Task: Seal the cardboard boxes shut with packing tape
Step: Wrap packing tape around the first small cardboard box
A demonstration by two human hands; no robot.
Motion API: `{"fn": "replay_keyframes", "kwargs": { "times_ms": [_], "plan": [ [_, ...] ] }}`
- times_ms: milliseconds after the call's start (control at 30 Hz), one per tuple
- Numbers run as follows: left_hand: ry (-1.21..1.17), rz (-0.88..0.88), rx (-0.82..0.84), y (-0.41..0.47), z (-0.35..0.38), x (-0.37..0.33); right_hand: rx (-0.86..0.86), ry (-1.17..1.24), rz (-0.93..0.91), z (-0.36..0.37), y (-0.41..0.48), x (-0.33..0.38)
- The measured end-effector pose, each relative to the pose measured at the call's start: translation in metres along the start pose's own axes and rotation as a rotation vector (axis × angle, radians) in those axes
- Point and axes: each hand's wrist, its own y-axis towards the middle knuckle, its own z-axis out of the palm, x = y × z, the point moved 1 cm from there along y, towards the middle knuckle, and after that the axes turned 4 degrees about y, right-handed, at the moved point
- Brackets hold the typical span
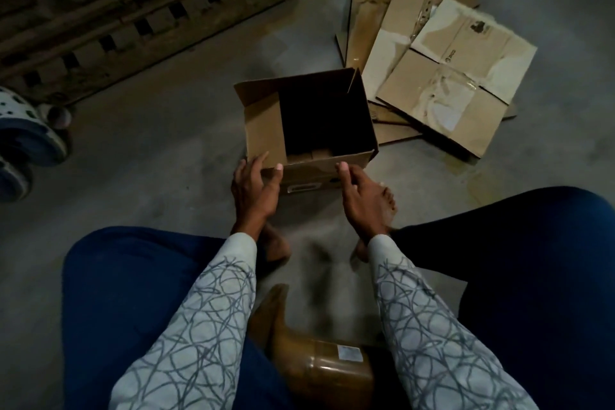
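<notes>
An open cardboard box (352, 156) stands on the concrete floor in front of me, its top flaps up and its inside dark. My left hand (254, 191) grips the box's near left corner, fingers on the left flap and thumb on the near rim. My right hand (361, 200) is at the near rim's right part; its thumb touches the edge and its fingers hang apart below. A roll of brown packing tape (319, 373) with a white label lies on the floor between my legs, close to my body. Neither hand touches the tape.
Several flattened cardboard boxes (442, 76), with old tape and torn patches, lie stacked just behind and right of the open box. A wooden pallet (133, 10) runs along the back left. A patterned, rounded object (23, 130) sits at the left edge. My knees flank the box.
</notes>
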Motion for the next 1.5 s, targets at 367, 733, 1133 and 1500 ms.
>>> {"fn": "replay_keyframes", "kwargs": {
  "times_ms": [367,733,1133,1500],
  "plan": [
    [0.337,0.173,0.039,0.047,0.029,-0.010,-0.057,-0.123,-0.160,0.019,0.039,0.000],
    [0.378,0.081,0.127,0.050,0.041,-0.001,0.170,-0.486,-0.158,0.029,0.065,-0.028],
    [0.590,0.070,0.347,0.043,0.037,0.001,-0.071,-0.129,0.149,0.013,0.078,-0.047],
    [0.583,0.081,0.337,0.066,0.036,-0.001,0.003,-0.112,-0.036,0.000,0.103,-0.053]
  ]
}}
